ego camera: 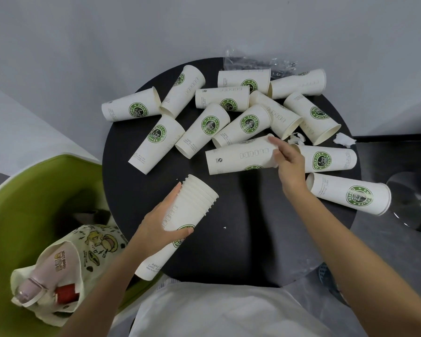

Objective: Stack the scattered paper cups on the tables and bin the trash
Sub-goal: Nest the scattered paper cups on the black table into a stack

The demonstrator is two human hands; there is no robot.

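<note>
I see a round black table [241, 239] from above, strewn with tall white paper cups [204, 130] lying on their sides at every angle. Each bears a green round badge reading "ENJOY LIFE COFFEE"; the smaller print is too fine for me to read.

The left hand [156, 222] is wrapped around a nested stack of cups [195, 203] held over the near left edge of the table. The stack's long axis is tilted, with the ringed rims pointing up and away to the right and the base pointing down towards the person.

The right hand [288, 164] pinches the rim of a single cup [238, 156] lying near the table's centre. That cup's long axis runs left to right, base to the left, mouth to the right at the fingers. Other cups crowd just behind it. One more cup [326, 159] lies just beyond the hand, and another [350, 193] lies beside the forearm with its mouth to the right.

Torn white paper scraps [344, 139] lie at the right edge, and a crumpled clear plastic wrapper [253, 59] at the far edge. On the left, a green tub-shaped seat or bin [22, 203], I cannot tell which, holds a cartoon-printed tote bag [83, 244] containing a pink bottle [32, 285].
</note>
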